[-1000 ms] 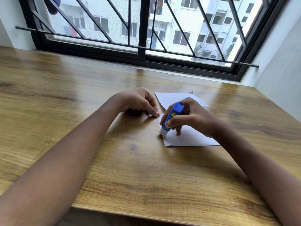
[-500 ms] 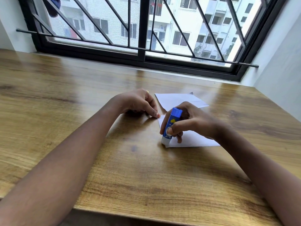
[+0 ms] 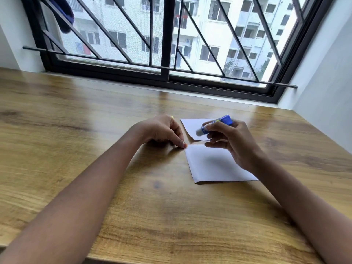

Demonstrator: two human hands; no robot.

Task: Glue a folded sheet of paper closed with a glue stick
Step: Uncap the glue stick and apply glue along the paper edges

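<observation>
On the wooden table [image 3: 76, 111], which runs up to a black-framed window [image 3: 167, 44] with slanted bars, we see pale apartment blocks [image 3: 219, 25] outside and a plain white wall [image 3: 323, 73] closing off the table's right edge. The folded sheet of paper [image 3: 215, 164] lies right of the table's middle, its fold toward the near edge and its upper flap [image 3: 190, 126] opened toward the far edge. Our left hand [image 3: 160, 130] rests on the table with its grip curled closed, one fingertip touching the sheet's left corner. Our right hand [image 3: 234, 141] has its grip closed around the blue glue stick [image 3: 217, 124], pinched between thumb and fingers, lying almost level over the flap with its pale tip pointing left. Blur keeps us from telling whether the tip touches the paper.
</observation>
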